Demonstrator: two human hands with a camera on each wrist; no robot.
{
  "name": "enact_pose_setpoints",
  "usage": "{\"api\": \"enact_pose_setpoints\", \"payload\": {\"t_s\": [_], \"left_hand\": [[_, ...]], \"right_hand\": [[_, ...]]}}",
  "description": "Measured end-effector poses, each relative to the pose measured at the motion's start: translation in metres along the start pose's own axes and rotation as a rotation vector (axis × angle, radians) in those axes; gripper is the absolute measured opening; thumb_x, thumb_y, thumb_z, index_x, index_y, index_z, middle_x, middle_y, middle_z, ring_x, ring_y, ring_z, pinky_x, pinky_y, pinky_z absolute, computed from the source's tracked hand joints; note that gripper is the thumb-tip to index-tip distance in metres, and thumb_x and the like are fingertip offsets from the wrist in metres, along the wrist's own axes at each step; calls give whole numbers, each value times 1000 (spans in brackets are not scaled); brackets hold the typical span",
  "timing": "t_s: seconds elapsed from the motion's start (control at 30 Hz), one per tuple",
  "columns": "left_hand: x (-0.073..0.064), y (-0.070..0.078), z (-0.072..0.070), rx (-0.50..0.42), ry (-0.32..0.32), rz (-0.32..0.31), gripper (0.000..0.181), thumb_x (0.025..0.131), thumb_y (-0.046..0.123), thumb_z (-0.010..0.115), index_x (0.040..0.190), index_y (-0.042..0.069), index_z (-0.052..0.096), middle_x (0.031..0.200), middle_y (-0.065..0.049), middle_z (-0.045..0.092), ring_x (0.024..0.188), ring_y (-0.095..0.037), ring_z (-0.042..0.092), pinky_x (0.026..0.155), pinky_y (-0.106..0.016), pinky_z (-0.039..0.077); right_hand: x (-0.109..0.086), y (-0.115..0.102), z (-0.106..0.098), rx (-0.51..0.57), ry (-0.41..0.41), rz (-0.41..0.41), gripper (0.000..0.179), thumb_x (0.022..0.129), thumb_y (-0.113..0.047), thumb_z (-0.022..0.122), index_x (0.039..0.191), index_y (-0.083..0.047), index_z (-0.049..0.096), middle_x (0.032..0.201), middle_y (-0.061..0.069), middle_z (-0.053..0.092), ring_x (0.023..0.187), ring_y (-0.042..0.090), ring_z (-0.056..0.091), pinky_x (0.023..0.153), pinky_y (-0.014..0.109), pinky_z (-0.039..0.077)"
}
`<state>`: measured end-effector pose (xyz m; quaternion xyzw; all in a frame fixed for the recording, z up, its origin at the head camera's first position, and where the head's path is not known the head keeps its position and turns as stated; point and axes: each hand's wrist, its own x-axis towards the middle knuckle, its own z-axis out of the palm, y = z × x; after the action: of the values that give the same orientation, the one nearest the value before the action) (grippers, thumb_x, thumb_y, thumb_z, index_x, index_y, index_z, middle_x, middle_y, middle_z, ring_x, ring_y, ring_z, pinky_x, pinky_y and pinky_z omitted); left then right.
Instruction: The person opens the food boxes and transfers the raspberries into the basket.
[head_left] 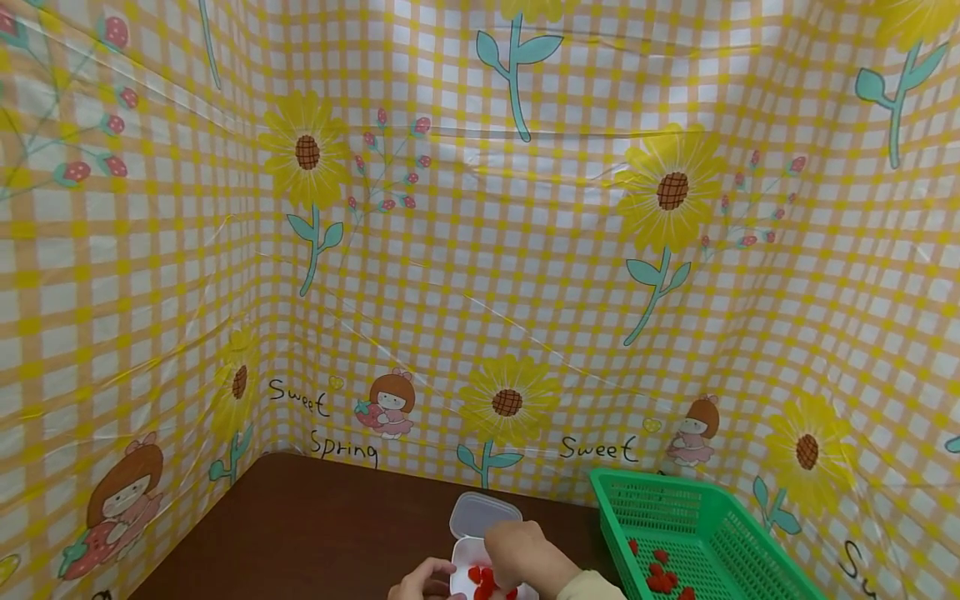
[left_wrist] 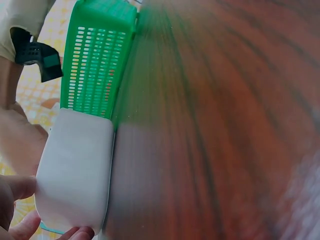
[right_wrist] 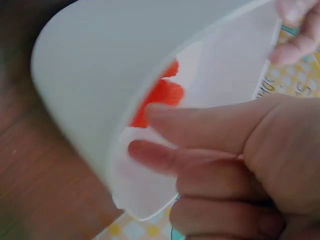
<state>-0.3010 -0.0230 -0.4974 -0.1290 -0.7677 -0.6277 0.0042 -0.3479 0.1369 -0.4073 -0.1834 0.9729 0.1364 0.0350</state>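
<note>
Head view, bottom centre: a white box [head_left: 467, 548] with red pieces [head_left: 484, 577] inside, its lid [head_left: 484, 515] open just behind. At its left edge, a left hand [head_left: 424, 581] grips the box; a right hand [head_left: 521, 554] reaches over from the right. Lower right, beside the dark desk [head_left: 322, 533] surface, a green basket [head_left: 617, 542] contains more red pieces [head_left: 660, 579]. Only the right wrist view, at centre, reveals the right grip: thumb and forefinger slightly parted, nothing between them, one tip overlapping the red pieces. Left wrist view, upper left, adds a black bracket [left_wrist: 37, 54] on the right forearm.
</note>
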Motion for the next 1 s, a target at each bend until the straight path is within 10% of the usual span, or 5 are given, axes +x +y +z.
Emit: {"api": "enact_pose_setpoints", "payload": {"t_s": [0.2,0.8,1.0], "left_hand": [[-1,1,1,-5,-6,-9,44,78,35,73,105,4,57,88,-11,68,75,-26,66,67,-44,54],[0,-3,-2,-23,-14,27,42,77,28,75,105,1,57,89,-15,68,78,-28,67,68,-42,54],[1,-2,0,9,21,33,41,76,30,75,102,3,59,87,-10,69,76,-24,67,67,-40,54]], "right_hand": [[0,0,17,-72,4,-29,28,61,-38,78,64,-16,60,59,-4,51,53,13,45,56,34,45],[13,2,31,219,71,-16,20,62,-16,76,65,-15,57,61,-3,48,53,14,41,47,34,40],[5,6,20,64,111,-37,26,56,-15,78,59,-15,52,60,-4,48,53,13,44,47,39,43]]}}
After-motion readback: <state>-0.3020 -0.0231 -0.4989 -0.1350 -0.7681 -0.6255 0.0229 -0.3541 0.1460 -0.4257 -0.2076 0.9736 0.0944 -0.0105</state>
